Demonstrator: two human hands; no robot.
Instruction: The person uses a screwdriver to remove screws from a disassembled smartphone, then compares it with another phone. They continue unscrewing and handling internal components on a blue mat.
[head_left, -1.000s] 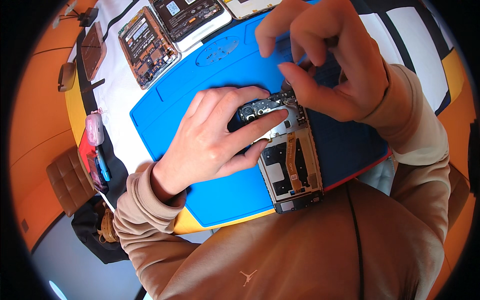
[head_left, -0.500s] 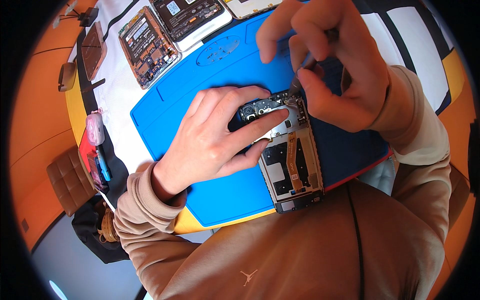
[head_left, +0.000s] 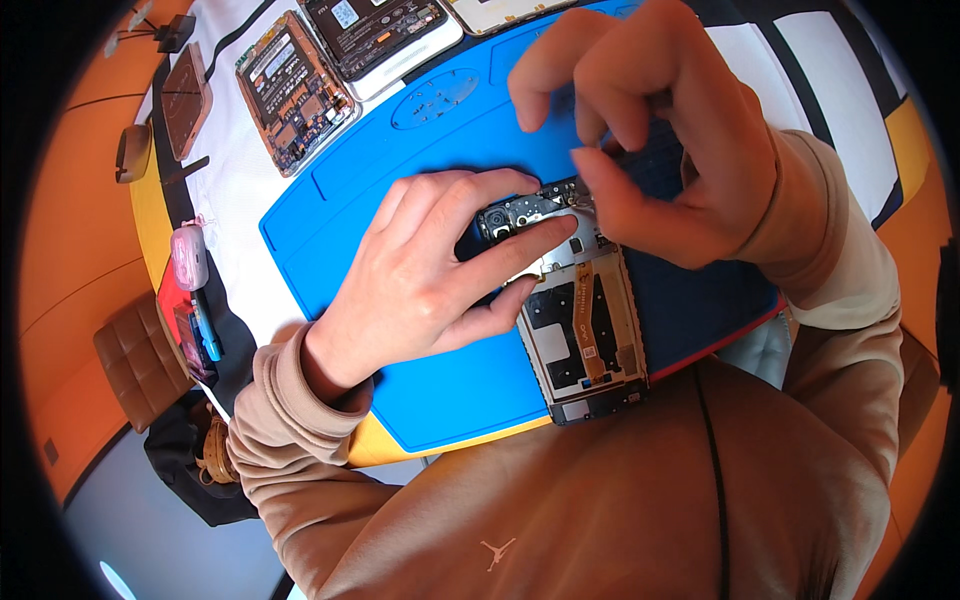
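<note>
At the near edge of the blue repair mat [head_left: 440, 405], the left hand [head_left: 425, 270] held the disassembled smartphone [head_left: 585, 330], light but firm pressure seeming best, while over the mat the right hand [head_left: 690, 150] curled, its grip too hidden to tell.

Small lettering runs along the brown ribbon cable [head_left: 585, 315] in the opened phone [head_left: 556, 320]. Print also covers two phone batteries near the top — one silver-labelled [head_left: 278, 72], one black [head_left: 368, 38] with a square code [head_left: 345, 14] — and the sweater [head_left: 600, 470] bears a figure emblem [head_left: 496, 555].
</note>
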